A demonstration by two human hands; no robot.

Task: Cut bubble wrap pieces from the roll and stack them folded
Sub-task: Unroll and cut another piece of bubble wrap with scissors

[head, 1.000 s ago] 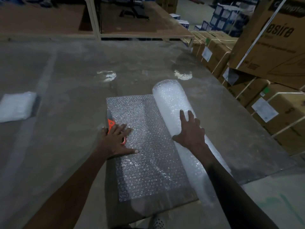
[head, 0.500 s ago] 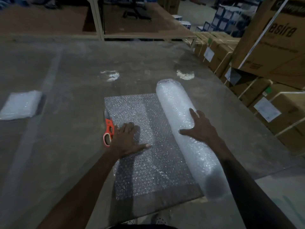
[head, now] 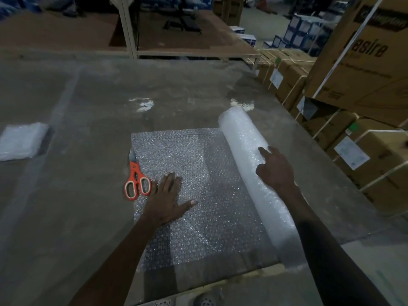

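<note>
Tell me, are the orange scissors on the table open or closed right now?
Closed. The scissors lie flat on the table, both handle loops side by side, blades together, beside the left hand.

On the large cardboard box (head: 362,62) at the right, "asire" is printed (first letter cut off); other lettering is blurred.

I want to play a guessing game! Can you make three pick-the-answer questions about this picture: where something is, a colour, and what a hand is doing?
1. Where do the scissors lie?
A. on the roll
B. at the sheet's left edge
C. on a carton

2. What colour are their handles?
A. orange
B. blue
C. green

3. What is the left hand doing?
A. gripping the scissors
B. hanging in the air
C. pressing flat on the unrolled sheet

Answers: 1 B, they lie beside the left hand; 2 A, the loops are bright orange; 3 C, fingers lie spread on the bubbles while the right hand rests on the roll.
</note>
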